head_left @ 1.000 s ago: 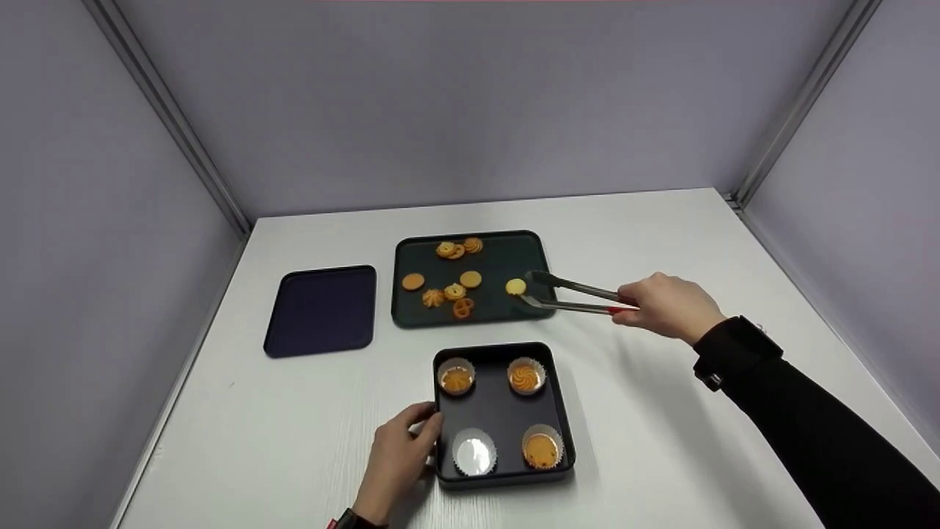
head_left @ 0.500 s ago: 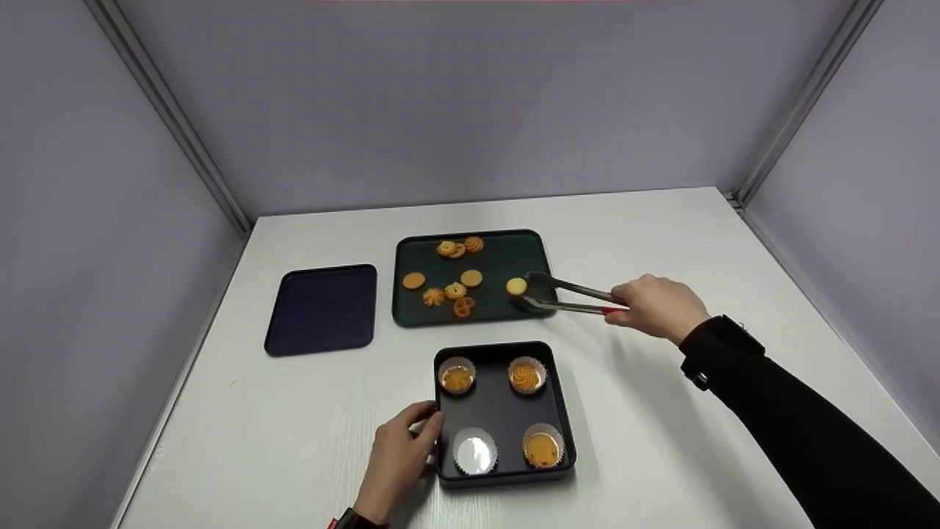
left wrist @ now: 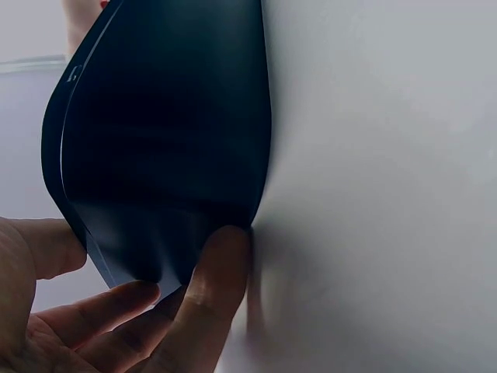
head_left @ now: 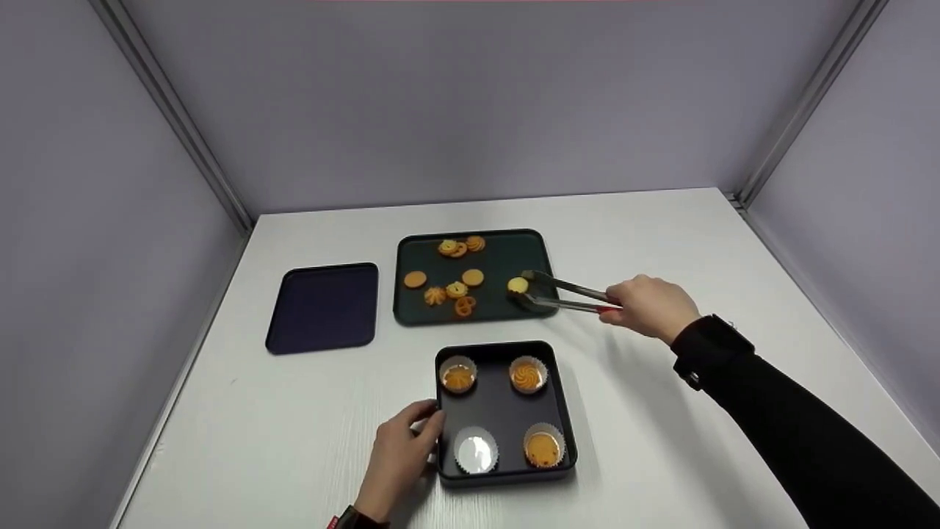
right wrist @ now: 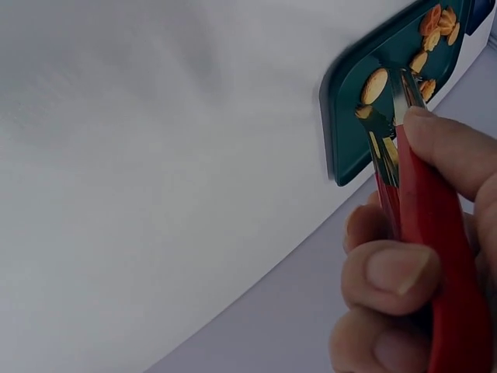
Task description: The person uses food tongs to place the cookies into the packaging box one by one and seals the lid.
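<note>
My right hand (head_left: 653, 307) grips red-handled metal tongs (head_left: 569, 294), its fingers wrapped round the handles in the right wrist view. The tongs' tips reach over the right end of a dark green tray (head_left: 507, 250) and sit close by a pale yellow round cookie (head_left: 518, 285); whether they pinch it I cannot tell. My left hand (head_left: 400, 452) holds the left wall of a square black baking pan (head_left: 499, 419), thumb by the rim and fingers against the outer side (left wrist: 178, 202). Cookies lie in three of the pan's paper cups; the front-left cup (head_left: 476, 450) shows only a shiny bottom.
Several other cookies, among them a pretzel-shaped one (head_left: 464, 306), lie across the left and middle of the green tray. A dark purple tray (head_left: 323, 308) stands to its left on the white table (head_left: 330, 397). Grey walls enclose the back and sides.
My right hand has shifted slightly left, bringing the tongs' tips closer around the yellow cookie. The left hand stays on the pan.
</note>
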`<state>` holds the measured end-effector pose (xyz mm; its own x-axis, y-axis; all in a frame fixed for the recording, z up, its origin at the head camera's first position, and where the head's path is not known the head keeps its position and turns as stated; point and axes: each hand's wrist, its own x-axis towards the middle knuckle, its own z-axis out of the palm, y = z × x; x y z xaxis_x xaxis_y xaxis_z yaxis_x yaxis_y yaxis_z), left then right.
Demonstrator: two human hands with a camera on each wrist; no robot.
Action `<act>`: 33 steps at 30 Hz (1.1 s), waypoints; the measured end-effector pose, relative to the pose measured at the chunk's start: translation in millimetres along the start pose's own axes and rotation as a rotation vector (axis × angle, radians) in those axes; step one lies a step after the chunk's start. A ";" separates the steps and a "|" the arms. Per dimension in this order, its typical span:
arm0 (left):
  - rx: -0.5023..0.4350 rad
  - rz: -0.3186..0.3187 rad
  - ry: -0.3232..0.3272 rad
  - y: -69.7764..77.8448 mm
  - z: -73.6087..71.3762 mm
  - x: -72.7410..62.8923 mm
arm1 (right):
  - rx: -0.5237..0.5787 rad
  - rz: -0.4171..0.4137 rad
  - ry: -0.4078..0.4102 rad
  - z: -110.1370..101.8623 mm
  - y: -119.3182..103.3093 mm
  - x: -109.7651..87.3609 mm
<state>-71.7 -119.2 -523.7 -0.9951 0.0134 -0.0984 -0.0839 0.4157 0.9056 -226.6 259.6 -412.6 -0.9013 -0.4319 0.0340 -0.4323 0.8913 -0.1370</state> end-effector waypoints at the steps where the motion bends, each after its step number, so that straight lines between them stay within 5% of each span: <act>1: 0.002 0.003 -0.001 0.4 0.0 0.1 | 0.000 -0.001 0.002 0.3 0.0 0.4; 33: -0.022 -0.045 -0.012 0.8 2.1 2.1 | -0.032 -0.034 0.083 9.0 2.8 -3.2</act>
<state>-73.7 -117.0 -524.0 -0.9895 0.0064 -0.1443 -0.1300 0.3957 0.9091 -224.6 262.2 -422.0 -0.8849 -0.4500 0.1205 -0.4620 0.8809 -0.1026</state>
